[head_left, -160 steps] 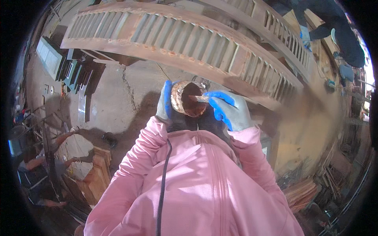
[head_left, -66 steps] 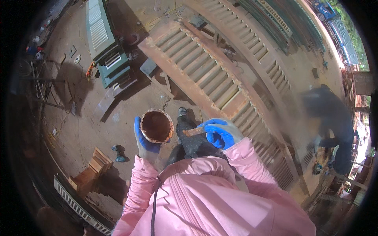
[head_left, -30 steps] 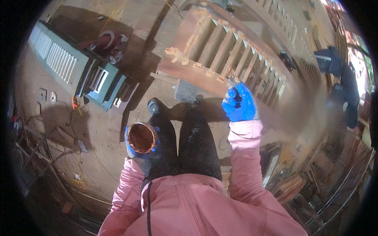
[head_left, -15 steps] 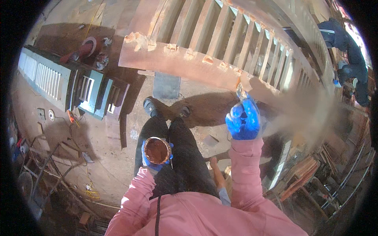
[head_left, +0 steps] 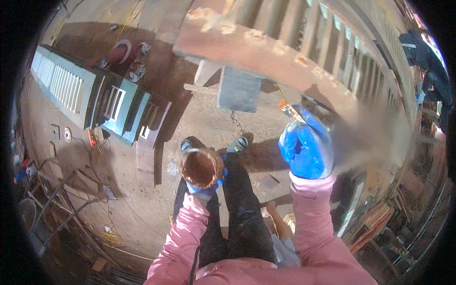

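My left hand (head_left: 204,189), in a blue glove, is wrapped round a round tub (head_left: 199,169) of reddish-brown paste, held low before my legs. My right hand (head_left: 308,147), also blue-gloved, grips a putty knife (head_left: 291,112); its tip carries a dab of orange-brown paste, and its handle is largely hidden by the fingers. Just beyond that tip lies the near rail of a long slatted wooden panel (head_left: 270,54). Pale and orange filler patches dot this rail at its corner and along the slat ends. The tip looks apart from the wood.
Several louvred panels (head_left: 116,107) stand at the left. A dark grey block (head_left: 240,89) sits under the panel's near edge. Another person's leg (head_left: 275,221) shows beside mine, and a person in dark clothes (head_left: 430,71) is at the far right. Stacked timber (head_left: 373,223) lies at right.
The view has shifted, so the panel now sits higher and farther right. My right hand has drawn the knife back from the rail's edge. The tub has come up slightly.
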Available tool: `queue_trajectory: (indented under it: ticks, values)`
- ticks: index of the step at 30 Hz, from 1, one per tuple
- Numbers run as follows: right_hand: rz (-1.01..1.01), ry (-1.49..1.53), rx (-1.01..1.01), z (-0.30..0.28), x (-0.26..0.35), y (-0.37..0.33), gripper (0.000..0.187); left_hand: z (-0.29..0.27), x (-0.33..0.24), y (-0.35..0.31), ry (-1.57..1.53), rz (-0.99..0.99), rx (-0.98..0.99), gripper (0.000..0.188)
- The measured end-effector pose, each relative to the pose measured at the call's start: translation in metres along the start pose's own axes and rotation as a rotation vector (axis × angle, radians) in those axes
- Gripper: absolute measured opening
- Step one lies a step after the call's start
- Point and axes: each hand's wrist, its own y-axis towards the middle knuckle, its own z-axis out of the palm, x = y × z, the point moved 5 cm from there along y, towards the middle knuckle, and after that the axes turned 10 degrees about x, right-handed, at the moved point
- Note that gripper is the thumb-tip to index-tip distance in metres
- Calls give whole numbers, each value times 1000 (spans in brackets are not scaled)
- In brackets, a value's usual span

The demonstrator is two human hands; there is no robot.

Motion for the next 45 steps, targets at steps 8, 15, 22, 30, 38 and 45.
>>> queue_trajectory:
  ticks: [8, 15, 22, 30, 38, 45]
  values:
    - [-637, -1237, 162, 71, 24, 47, 40, 82, -86, 124, 207, 153, 465, 52]
    - [-1183, -1624, 173, 96, 20, 70, 44, 120, -120, 217, 177, 264, 551, 64]
    - [-1441, -1921, 246, 100, -5, 70, 23, 114, -126, 264, 113, 291, 718, 67]
    - [-1683, -2475, 216, 108, -16, 69, 39, 98, -131, 297, 141, 433, 570, 64]
    - [-1593, -2760, 203, 125, -21, 66, 58, 108, -118, 280, 116, 349, 619, 63]
    - [-1446, -2894, 155, 124, -21, 73, 54, 109, -119, 277, 144, 333, 590, 60]
